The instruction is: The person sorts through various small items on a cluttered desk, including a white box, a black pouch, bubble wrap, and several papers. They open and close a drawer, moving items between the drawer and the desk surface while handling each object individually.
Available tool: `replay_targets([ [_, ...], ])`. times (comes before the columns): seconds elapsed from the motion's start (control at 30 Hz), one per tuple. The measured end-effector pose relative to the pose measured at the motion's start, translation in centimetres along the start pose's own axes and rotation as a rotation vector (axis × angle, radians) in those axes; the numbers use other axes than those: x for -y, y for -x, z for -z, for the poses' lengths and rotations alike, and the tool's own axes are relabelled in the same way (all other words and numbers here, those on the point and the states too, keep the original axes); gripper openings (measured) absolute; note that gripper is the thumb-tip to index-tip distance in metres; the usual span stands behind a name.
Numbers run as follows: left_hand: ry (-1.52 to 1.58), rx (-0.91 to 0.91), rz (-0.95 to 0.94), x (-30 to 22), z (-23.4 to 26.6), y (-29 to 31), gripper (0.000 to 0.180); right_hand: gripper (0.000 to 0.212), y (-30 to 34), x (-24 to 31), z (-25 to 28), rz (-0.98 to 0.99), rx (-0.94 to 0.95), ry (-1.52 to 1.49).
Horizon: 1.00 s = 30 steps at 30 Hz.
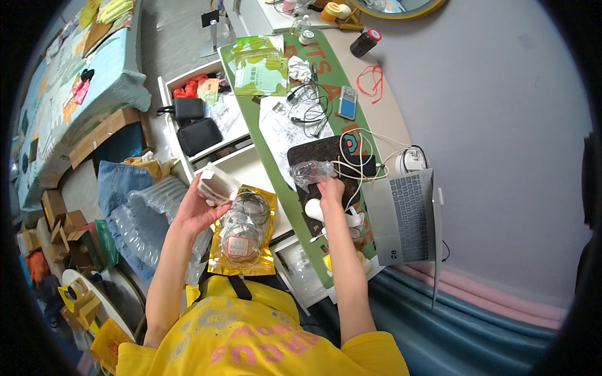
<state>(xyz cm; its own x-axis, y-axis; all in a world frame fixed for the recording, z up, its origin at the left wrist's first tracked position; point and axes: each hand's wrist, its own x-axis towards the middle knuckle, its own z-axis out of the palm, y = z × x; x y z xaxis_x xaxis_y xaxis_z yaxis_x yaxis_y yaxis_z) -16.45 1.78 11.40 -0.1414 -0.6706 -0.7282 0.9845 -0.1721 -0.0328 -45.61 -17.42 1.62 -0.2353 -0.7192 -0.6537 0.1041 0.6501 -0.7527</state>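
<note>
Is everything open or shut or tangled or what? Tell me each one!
White box, held in the left hand.
Clear plastic packaging, touched by the right hand; grip unclear.
Laptop, open.
Upper drawer, pulled open, things inside.
Dark jar, red lid on.
Black cables, loosely tangled.

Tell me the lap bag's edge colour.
The bag has shiny gold edges, clearest in the head view.
</note>
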Motion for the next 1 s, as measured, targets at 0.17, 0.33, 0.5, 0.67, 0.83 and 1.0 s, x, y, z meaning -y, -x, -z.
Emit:
replay_targets([
  [0.17, -0.006, 0.034, -0.093, -1.3, 2.0, 0.2, 0.054, 0.044, 9.0, 6.9, -4.9, 1.036, 0.009, 0.755],
  [0.33, 0.018, -0.042, -0.108, -1.6, 0.4, 0.2, 0.055, 0.056, -6.5, 13.3, -9.8, 0.952, -0.216, 1.105],
  [0.5, 0.062, -0.038, -0.131, -2.8, 1.1, 1.3, 0.052, 0.051, -15.2, 12.9, -10.6, 0.779, -0.306, 1.361],
  [0.67, 0.106, 0.030, -0.087, -3.2, 3.3, 1.3, 0.054, 0.043, -14.6, 14.4, -9.7, 0.846, -0.290, 1.099],
  [0.83, 0.108, -0.016, -0.030, -3.4, 3.3, 1.1, 0.052, 0.049, -0.5, 16.5, -7.8, 0.884, 0.092, 0.586],
  [1.0, 0.137, 0.058, 0.020, -3.8, 2.1, 1.0, 0.050, 0.051, 17.4, 13.0, -3.3, 0.654, 0.735, 0.147],
])
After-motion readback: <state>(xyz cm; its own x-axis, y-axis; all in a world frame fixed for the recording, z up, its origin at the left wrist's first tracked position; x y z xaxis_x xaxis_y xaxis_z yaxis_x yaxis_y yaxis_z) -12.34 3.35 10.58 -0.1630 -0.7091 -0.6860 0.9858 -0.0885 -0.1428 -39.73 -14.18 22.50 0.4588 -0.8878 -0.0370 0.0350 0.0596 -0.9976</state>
